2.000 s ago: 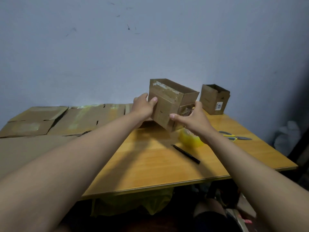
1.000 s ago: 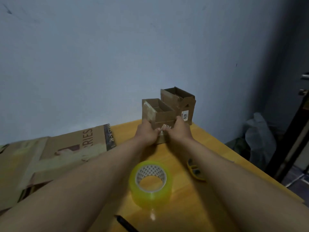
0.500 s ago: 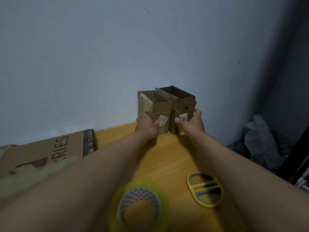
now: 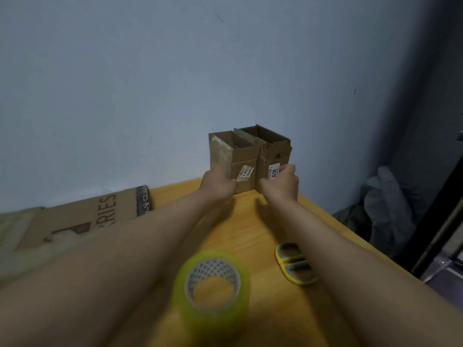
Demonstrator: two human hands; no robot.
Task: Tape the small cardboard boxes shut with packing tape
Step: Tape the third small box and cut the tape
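Left hand [image 4: 218, 184] grips left box [image 4: 233, 161], right hand [image 4: 281, 184] grips right box [image 4: 271, 156], both open-topped, side by side at worktop [image 4: 250, 221] back, probably parked for taping; tape roll [image 4: 213, 284] near.

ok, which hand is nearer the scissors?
Right. The right hand is at the box with the 4012 label, on the same side as the scissors; the left hand grips the other box, further left.

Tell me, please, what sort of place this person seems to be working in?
Probably a makeshift home packing spot: a wooden table against a bare wall, two small open cardboard boxes, flattened cardboard, and a tape roll.
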